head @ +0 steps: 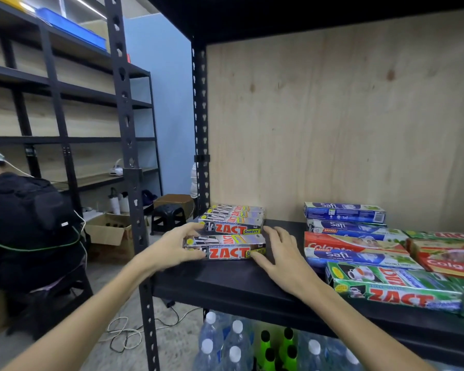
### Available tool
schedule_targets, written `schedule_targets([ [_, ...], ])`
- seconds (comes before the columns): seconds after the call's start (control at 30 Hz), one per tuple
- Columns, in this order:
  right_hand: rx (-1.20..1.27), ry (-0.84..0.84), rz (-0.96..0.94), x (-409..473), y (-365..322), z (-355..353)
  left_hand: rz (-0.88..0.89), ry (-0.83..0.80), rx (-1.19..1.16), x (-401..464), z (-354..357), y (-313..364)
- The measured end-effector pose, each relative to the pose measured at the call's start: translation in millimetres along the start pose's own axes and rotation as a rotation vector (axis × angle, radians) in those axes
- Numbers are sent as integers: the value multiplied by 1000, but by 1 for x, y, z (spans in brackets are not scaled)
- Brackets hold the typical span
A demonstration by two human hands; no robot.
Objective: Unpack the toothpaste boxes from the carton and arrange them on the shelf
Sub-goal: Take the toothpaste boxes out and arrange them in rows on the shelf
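Both hands on the front silver ZACT box (227,249), which lies flat on the black shelf (225,279) near its left end. Left hand (176,247) has fingers curled round the box's left end, thumb low on the front face. Right hand (277,253) is open, fingers fairly straight; its thumb touches the box's right front corner, the fingers lie on the shelf just beside the right end.

Directly behind it, touching or nearly so: a stack of silver ZACT boxes (232,219), same orientation, reaching back to the plywood back panel (332,124).

Right half of shelf, apart from the silver boxes: blue Safi boxes (344,212) at the back, red Colgate boxes (445,257) mid and right, green ZACT box (394,289) at the front edge.

Shelf below: water bottles (235,341) with white caps, green bottles (276,346) with black caps.

Left background: a seated person in black (24,223), open carton (109,231) on the floor, black stool (168,218), cables on the floor.
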State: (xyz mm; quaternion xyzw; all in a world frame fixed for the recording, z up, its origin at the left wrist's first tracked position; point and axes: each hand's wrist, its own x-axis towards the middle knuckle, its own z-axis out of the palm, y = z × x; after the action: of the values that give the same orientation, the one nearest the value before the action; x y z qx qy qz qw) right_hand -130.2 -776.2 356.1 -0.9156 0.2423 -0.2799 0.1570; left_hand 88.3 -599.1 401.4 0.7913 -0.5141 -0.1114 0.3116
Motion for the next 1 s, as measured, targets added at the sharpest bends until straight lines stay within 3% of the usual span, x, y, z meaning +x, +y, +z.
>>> schedule_targets([
  [0.17, 148, 67, 93, 34, 5, 14, -79, 196, 11, 34, 21, -8],
  [0.3, 206, 99, 161, 50, 13, 21, -144, 262, -92, 55, 30, -14],
  [0.47, 330, 136, 294, 58, 21, 22, -132, 250, -107, 72, 35, -19],
  [0.8, 235, 66, 185, 64, 21, 27, -155, 305, -153, 81, 33, -28],
  [1.0, 448, 67, 311, 67, 17, 24, -161, 265, -209, 81, 31, -28],
])
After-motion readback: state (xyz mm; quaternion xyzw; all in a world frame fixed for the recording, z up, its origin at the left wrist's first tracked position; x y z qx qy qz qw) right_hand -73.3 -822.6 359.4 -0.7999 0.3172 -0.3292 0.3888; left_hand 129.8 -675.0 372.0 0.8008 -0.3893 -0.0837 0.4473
